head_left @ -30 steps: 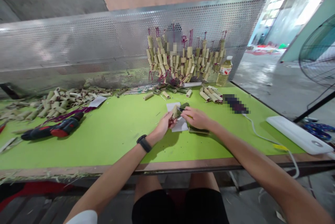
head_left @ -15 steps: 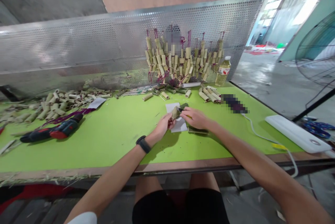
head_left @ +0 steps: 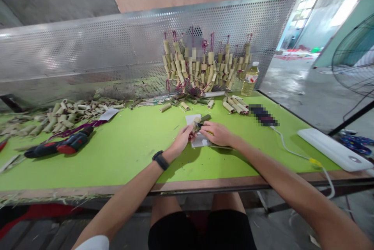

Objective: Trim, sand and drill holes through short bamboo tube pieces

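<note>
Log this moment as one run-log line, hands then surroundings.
left hand: holds bamboo piece | right hand: grips slim dark-tipped tool | beneath: white paper, green tabletop | left side: power drill

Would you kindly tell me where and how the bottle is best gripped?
I would grip the bottle around its body, near the label, coming from the front right. It stands upright, and its body is broader than its neck. The hanging bamboo crowds its left side and the panel stands behind it, so the right side seems easier.
</note>
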Demonstrator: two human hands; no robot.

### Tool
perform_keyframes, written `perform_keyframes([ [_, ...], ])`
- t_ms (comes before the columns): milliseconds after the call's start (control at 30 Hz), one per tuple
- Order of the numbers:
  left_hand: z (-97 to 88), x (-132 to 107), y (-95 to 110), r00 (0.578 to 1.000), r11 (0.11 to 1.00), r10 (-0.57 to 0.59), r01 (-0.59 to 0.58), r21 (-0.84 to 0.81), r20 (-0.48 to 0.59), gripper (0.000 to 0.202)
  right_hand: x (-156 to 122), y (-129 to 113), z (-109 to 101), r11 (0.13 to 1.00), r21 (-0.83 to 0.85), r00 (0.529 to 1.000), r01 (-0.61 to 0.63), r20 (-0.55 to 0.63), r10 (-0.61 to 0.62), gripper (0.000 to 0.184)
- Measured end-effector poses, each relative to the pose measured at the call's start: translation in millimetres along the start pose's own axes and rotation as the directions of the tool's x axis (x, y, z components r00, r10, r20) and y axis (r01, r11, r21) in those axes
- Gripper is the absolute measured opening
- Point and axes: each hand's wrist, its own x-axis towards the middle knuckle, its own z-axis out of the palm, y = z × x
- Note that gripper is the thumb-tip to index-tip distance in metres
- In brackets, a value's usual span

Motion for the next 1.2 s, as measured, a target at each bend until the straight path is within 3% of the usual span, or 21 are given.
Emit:
perform_keyframes([
  [133, -1.8, 0.2, -1.4, 1.000, 0.999, 0.018, -0.018, 0.028, -0.001, 0.043, -0.5, -0.8, 2.9, 1.000, -0.015, 1.000, 0.022, -0.012, -0.022, 0.035],
  [467, 0.7, -0.2, -1.8, 1.000, 1.000, -0.003, 0.003, -0.002, 0.009, 0.054, 0.8, 12.1, -1.1, 0.997, 0.014, 0.997, -0.071, -0.013, 0.071, 0.039],
  [733, -2.3, 2.7, -5.2, 0.999, 0.998, -0.034, 0.034, -0.046, 0.011, 0.052, -0.3, 1.9, 4.0, 1.000, -0.007, 1.000, 0.028, -0.004, -0.028, 0.038],
  [1033, 4.2, -2.4, 6.2, 0.992, 0.989, -0.128, 0.128, -0.069, -0.002, 0.051, 2.7, 4.5, -2.7, 0.998, 0.026, 0.997, -0.064, 0.034, 0.063, 0.038],
  [1133, 4.0, -2.9, 6.8, 0.989, 0.987, -0.142, 0.139, -0.075, -0.031, 0.051, 2.9, 11.2, -0.1, 0.997, 0.040, 0.998, -0.061, 0.000, 0.061, 0.040],
  [1200, 1.6, -3.6, 8.0, 0.988, 0.984, -0.150, 0.146, -0.103, -0.035, 0.051, 1.5, 21.9, -0.1, 0.991, 0.057, 0.992, -0.124, -0.031, 0.126, 0.042],
])
